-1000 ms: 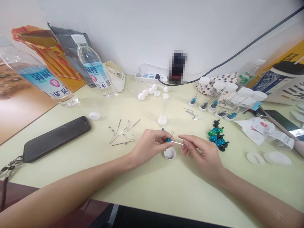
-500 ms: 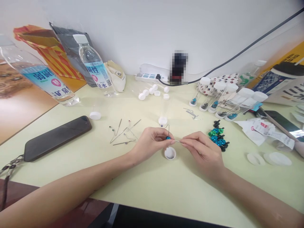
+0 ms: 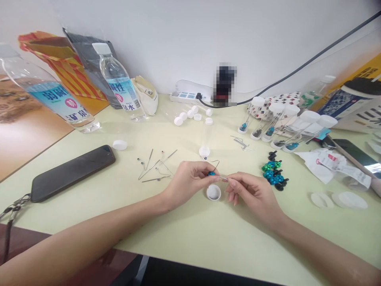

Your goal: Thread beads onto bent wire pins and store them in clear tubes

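Observation:
My left hand is closed in a pinch around a small blue metal part, mostly covered by the fingers. A thin bent wire sticks up beside it. Between the two hands runs a slim metal rod, its far end at the left fingertips. My right hand pinches the other end with thumb and forefinger, the lower fingers curled. Just below the fingertips stands a small white cap with tiny dark bits inside. Behind the left hand is a clear tube with a white cap.
Several metal wires lie left of the hands. To the right sit blue, green and black metal parts and filled clear tubes. A phone, water bottles, loose white caps and a power strip surround them.
The bent wire by my left hand has swung to the right and tilted. My right hand has rolled, its thumb now on top of the rod and its lower fingers curled below.

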Motion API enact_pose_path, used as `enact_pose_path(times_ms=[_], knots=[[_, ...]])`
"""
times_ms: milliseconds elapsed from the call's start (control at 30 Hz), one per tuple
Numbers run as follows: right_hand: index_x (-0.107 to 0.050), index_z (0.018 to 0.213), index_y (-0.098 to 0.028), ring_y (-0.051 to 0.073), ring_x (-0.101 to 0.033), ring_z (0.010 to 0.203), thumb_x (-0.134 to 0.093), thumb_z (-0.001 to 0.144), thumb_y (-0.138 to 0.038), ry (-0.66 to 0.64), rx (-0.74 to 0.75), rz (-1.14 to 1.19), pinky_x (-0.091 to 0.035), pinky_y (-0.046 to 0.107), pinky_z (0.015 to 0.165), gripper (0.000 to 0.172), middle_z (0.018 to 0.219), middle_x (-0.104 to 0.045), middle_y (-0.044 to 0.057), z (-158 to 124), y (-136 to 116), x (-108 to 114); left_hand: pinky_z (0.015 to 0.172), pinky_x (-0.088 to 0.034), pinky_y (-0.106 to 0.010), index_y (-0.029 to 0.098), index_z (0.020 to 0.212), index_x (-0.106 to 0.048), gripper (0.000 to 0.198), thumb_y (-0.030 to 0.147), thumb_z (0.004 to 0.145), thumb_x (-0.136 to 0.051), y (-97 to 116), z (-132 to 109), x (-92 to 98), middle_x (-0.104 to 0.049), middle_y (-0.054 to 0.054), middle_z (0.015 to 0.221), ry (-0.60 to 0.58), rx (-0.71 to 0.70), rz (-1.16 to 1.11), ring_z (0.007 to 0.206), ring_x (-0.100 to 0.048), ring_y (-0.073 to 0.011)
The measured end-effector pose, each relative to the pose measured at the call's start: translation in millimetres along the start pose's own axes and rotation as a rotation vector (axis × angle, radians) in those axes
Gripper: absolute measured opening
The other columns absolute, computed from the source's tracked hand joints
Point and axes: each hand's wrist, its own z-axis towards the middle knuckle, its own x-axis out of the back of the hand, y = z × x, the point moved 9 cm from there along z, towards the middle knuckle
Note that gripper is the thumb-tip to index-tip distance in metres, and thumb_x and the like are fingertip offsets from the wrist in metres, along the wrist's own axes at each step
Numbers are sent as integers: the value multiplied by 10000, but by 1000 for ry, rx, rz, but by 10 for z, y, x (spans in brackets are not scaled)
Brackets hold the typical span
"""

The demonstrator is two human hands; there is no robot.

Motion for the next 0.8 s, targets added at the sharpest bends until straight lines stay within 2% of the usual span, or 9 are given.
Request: enact_pose_path(times_ms=[167,333,433,600,800], knots=[[-670,851,-162,111,-588,546,-549,906,-338,-22,-91,139,-516,225,537,220,637,-632,7,9,53,-20,677,-513,-265,168,866,-716,184,326,821,-632,39,-21,29,-700,-36,806,33,-35,33,692,-612,-142],[-650,863,-178,118,-587,581,-524,919,-339,-3,-54,58,-498,228,551,212,663,-630,3,9,54,-6,673,-505,-255,177,853,-719,158,312,802,-654,24,-8,39,-696,-24,790,57,-51,33,676,-592,-129],[-636,840,-188,127,-587,613,-490,935,-307,61,54,-174,-483,244,579,211,696,-634,11,26,-11,78,637,-508,-249,149,832,-705,173,310,771,-685,-54,34,42,-676,-35,781,50,10,-101,642,-570,-117],[-626,860,-189,146,-609,716,-492,927,-199,196,398,-614,-465,270,648,150,821,-655,48,33,-280,184,636,-500,-241,131,841,-677,170,275,754,-698,-134,105,148,-683,-61,847,104,60,-282,690,-579,-119],[-647,887,-181,174,-623,809,-523,914,-180,248,574,-831,-480,302,715,127,898,-677,72,38,-379,192,689,-472,-263,149,895,-673,206,267,733,-721,-156,115,120,-674,-58,904,59,69,-343,734,-586,-126]])
